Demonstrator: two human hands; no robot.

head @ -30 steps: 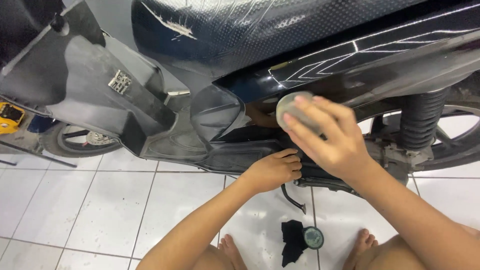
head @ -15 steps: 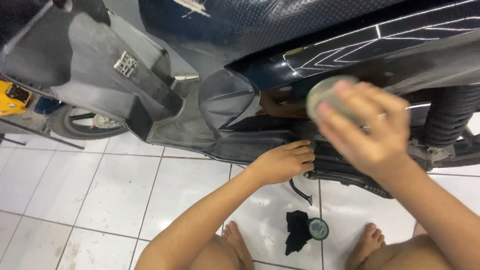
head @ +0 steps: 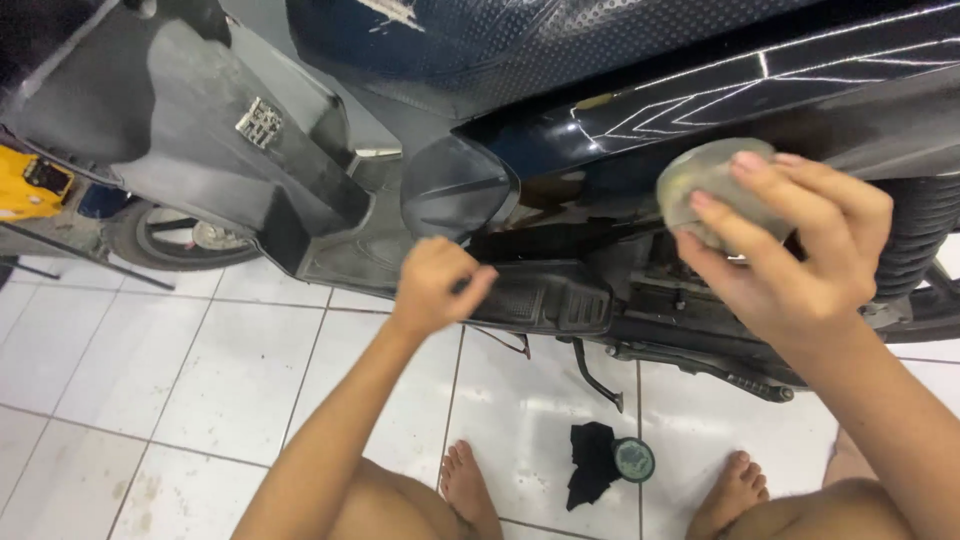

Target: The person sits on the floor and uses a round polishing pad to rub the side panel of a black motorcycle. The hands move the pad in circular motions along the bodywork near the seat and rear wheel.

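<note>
Gripping: right hand [head: 790, 250] pinches round sponge pad [head: 705, 190] against scooter side panel [head: 700, 100] for rubbing
Bracing: left hand [head: 435, 285] fisted, steadying on footrest [head: 540, 295]

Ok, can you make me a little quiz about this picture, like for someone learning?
1. True or false: the right hand holds a round sponge pad against the scooter's dark blue side panel.
2. What does the left hand touch? A) front wheel B) black footrest C) floor
3. What lies on the white tiled floor between the bare feet?

Key: 1 true; 2 B; 3 a black cloth and a small round tin.
</note>
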